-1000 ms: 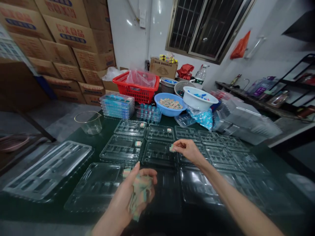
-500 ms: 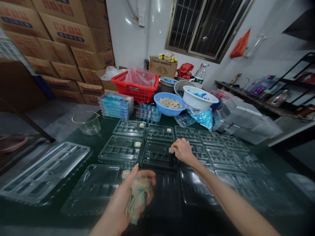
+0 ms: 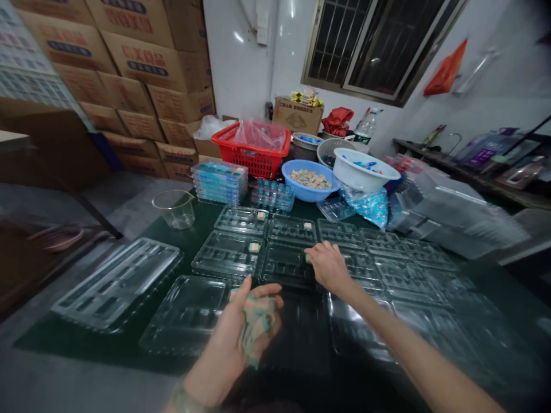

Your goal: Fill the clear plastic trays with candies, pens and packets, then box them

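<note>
Over our green tabletop (image 3: 107, 349), our right hand (image 3: 330, 267) pinches a block (image 3: 307, 258) at one o'clock from our left hand (image 3: 235, 330), which cups loose pieces (image 3: 259, 321).

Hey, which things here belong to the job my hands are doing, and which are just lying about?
Apparently in the job:
pastel pieces in your left hand;
single piece at your right hand;
clear trays;
probably the blue basin of similar pieces.

Seemingly just lying about:
water bottle;
red basket;
stacked cartons.

two hands (image 3: 329, 267), one red basket (image 3: 260, 164), one gold-rimmed jug (image 3: 175, 212)
</note>
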Action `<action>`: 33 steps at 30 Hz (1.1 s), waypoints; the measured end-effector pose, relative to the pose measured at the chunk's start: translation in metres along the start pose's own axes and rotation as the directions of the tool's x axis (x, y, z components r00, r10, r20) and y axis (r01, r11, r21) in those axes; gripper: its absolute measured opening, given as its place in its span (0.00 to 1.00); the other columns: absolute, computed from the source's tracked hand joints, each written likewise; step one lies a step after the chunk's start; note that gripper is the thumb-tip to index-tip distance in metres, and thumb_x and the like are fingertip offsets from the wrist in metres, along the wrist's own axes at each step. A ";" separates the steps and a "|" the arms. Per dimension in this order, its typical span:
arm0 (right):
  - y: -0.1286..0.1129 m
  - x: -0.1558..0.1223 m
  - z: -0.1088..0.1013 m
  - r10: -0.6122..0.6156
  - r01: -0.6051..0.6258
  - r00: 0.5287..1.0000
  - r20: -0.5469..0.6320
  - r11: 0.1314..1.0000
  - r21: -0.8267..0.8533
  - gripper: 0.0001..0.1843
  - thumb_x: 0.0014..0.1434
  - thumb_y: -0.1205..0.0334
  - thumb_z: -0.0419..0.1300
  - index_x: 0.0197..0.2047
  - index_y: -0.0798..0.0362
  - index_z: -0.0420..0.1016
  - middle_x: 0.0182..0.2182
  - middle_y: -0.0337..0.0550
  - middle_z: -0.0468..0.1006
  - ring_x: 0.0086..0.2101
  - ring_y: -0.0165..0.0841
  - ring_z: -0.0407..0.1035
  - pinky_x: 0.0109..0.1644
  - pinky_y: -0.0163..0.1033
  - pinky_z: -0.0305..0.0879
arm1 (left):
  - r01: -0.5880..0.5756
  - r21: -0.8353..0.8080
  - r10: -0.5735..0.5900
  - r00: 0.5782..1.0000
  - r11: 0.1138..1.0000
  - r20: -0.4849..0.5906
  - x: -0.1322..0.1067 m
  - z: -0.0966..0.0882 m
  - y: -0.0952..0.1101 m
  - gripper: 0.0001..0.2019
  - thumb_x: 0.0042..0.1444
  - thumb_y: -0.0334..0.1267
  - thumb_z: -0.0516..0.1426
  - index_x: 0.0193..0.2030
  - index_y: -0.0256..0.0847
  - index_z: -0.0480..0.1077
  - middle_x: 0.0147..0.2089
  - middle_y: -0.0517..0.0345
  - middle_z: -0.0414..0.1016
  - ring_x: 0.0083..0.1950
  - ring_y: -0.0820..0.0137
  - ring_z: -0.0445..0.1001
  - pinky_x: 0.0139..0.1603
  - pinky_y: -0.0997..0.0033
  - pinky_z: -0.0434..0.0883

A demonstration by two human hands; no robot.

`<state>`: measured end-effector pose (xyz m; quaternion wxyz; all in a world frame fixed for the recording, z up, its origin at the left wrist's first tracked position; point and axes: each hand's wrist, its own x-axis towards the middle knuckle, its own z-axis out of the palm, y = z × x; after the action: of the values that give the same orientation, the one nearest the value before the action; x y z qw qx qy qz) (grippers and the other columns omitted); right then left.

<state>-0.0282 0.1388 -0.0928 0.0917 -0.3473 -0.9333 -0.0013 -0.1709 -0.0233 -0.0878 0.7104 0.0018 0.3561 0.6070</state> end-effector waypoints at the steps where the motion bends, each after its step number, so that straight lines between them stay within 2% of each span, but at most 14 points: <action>1: -0.009 -0.006 -0.007 -0.036 0.038 0.999 -0.023 0.996 0.076 0.10 0.59 0.67 0.51 0.41 0.54 0.71 0.36 0.46 0.71 0.40 0.36 0.59 0.41 0.41 0.50 | -0.007 -0.011 0.007 1.000 1.000 -0.005 0.000 0.001 0.000 0.21 0.55 0.52 0.48 0.43 0.33 0.64 0.30 0.51 0.70 0.20 0.72 0.67 0.09 0.82 0.53; 2: -0.020 -0.013 -0.016 -0.092 0.099 0.995 -0.046 0.977 0.191 0.10 0.60 0.65 0.52 0.44 0.53 0.70 0.37 0.45 0.71 0.40 0.35 0.60 0.43 0.40 0.51 | -0.014 -0.015 0.014 1.000 1.000 -0.018 0.001 0.002 0.000 0.22 0.55 0.52 0.48 0.43 0.33 0.64 0.29 0.51 0.70 0.20 0.71 0.68 0.09 0.81 0.53; 4: -0.043 -0.026 -0.034 -0.260 0.260 0.964 -0.064 0.856 0.447 0.13 0.58 0.60 0.56 0.47 0.49 0.68 0.37 0.40 0.72 0.39 0.32 0.61 0.45 0.39 0.52 | -0.027 -0.009 0.026 0.998 1.000 -0.058 0.001 0.004 0.000 0.22 0.55 0.52 0.48 0.41 0.33 0.66 0.24 0.54 0.70 0.17 0.72 0.67 0.09 0.81 0.55; 6: -0.061 -0.037 -0.049 -0.393 0.344 0.918 -0.045 0.738 0.580 0.17 0.56 0.58 0.59 0.49 0.44 0.66 0.42 0.37 0.71 0.41 0.31 0.62 0.48 0.39 0.52 | -0.037 -0.016 0.035 0.995 0.999 -0.096 0.000 0.005 -0.002 0.21 0.55 0.52 0.48 0.36 0.33 0.66 0.19 0.56 0.68 0.15 0.73 0.66 0.10 0.80 0.57; 7: -0.069 -0.040 -0.053 -0.425 0.356 0.905 -0.031 0.714 0.603 0.19 0.55 0.58 0.60 0.50 0.42 0.66 0.45 0.37 0.70 0.42 0.31 0.62 0.49 0.40 0.51 | -0.037 -0.022 0.035 0.994 0.999 -0.107 0.000 0.005 -0.003 0.21 0.55 0.53 0.48 0.34 0.33 0.67 0.18 0.57 0.67 0.15 0.74 0.65 0.10 0.80 0.58; 10: -0.079 -0.044 -0.057 -0.419 0.340 0.908 -0.001 0.736 0.585 0.20 0.53 0.61 0.62 0.50 0.41 0.66 0.49 0.36 0.68 0.43 0.32 0.61 0.50 0.42 0.50 | -0.043 -0.035 0.038 0.992 0.998 -0.121 -0.001 0.004 -0.006 0.20 0.53 0.53 0.51 0.29 0.34 0.66 0.16 0.59 0.67 0.14 0.74 0.65 0.10 0.80 0.58; 15: -0.080 -0.046 -0.044 -0.408 0.345 0.913 -0.015 0.750 0.564 0.03 0.55 0.67 0.58 0.32 0.50 0.73 0.34 0.37 0.73 0.38 0.31 0.61 0.45 0.40 0.53 | -0.007 -0.061 0.002 0.996 0.998 -0.088 0.000 0.001 -0.012 0.19 0.51 0.53 0.53 0.27 0.36 0.64 0.15 0.62 0.64 0.13 0.76 0.63 0.11 0.81 0.57; 19: -0.079 -0.045 -0.037 -0.250 0.206 0.967 -0.051 0.649 0.733 0.06 0.56 0.68 0.57 0.29 0.52 0.73 0.28 0.37 0.72 0.33 0.29 0.64 0.41 0.36 0.58 | -0.020 -0.004 0.019 0.996 1.000 -0.087 -0.001 0.002 -0.013 0.19 0.51 0.54 0.53 0.29 0.37 0.65 0.17 0.59 0.67 0.16 0.72 0.67 0.11 0.80 0.57; 21: -0.077 -0.043 -0.036 -0.119 0.057 0.993 0.007 0.528 0.848 0.06 0.56 0.67 0.56 0.31 0.52 0.74 0.28 0.37 0.73 0.32 0.28 0.66 0.38 0.34 0.60 | -0.010 0.075 0.018 0.995 0.997 -0.099 -0.003 0.002 -0.012 0.20 0.51 0.54 0.52 0.29 0.36 0.65 0.17 0.56 0.67 0.16 0.71 0.67 0.10 0.80 0.55; 23: -0.075 -0.040 -0.034 -0.019 -0.073 0.996 0.087 0.382 0.921 0.06 0.56 0.65 0.56 0.32 0.53 0.74 0.27 0.38 0.73 0.28 0.28 0.67 0.33 0.33 0.62 | 0.005 0.136 0.009 0.995 0.991 -0.102 -0.006 0.002 -0.012 0.20 0.51 0.54 0.52 0.30 0.34 0.66 0.19 0.54 0.68 0.17 0.72 0.66 0.10 0.81 0.54; 25: -0.073 -0.038 -0.031 0.055 -0.128 0.992 0.117 0.293 0.947 0.06 0.56 0.62 0.56 0.32 0.55 0.73 0.25 0.38 0.74 0.26 0.29 0.67 0.30 0.33 0.63 | 0.009 0.173 0.005 0.997 0.985 -0.081 -0.008 0.001 -0.013 0.20 0.50 0.52 0.53 0.32 0.33 0.67 0.23 0.53 0.69 0.18 0.73 0.67 0.10 0.81 0.53; 27: -0.073 -0.036 -0.027 0.121 -0.113 0.989 0.081 0.288 0.951 0.07 0.55 0.62 0.57 0.32 0.55 0.74 0.26 0.39 0.74 0.27 0.30 0.68 0.31 0.33 0.63 | 0.000 0.215 0.009 0.999 0.977 -0.041 -0.011 0.001 -0.013 0.18 0.50 0.50 0.55 0.33 0.33 0.68 0.26 0.54 0.68 0.19 0.75 0.66 0.11 0.82 0.51; 29: -0.075 -0.037 -0.023 0.160 -0.076 0.987 0.024 0.330 0.941 0.06 0.54 0.63 0.57 0.32 0.54 0.74 0.28 0.39 0.75 0.30 0.30 0.68 0.33 0.32 0.63 | -0.016 0.266 0.024 0.999 0.964 -0.027 -0.012 0.001 -0.014 0.16 0.50 0.48 0.55 0.32 0.32 0.68 0.26 0.55 0.67 0.19 0.76 0.65 0.11 0.82 0.48; 33: -0.078 -0.040 -0.018 0.166 -0.053 0.986 -0.002 0.324 0.944 0.05 0.55 0.64 0.57 0.32 0.53 0.73 0.26 0.37 0.73 0.26 0.28 0.67 0.29 0.30 0.63 | -0.096 0.325 0.117 0.992 0.941 -0.046 -0.011 0.000 -0.015 0.13 0.50 0.44 0.56 0.32 0.34 0.67 0.27 0.55 0.68 0.19 0.75 0.65 0.12 0.81 0.49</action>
<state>-0.0463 0.0523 -0.0773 0.3209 -0.2921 -0.7309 0.5269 -0.1580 -0.0362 -0.0886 0.6549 0.1171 0.4725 0.5781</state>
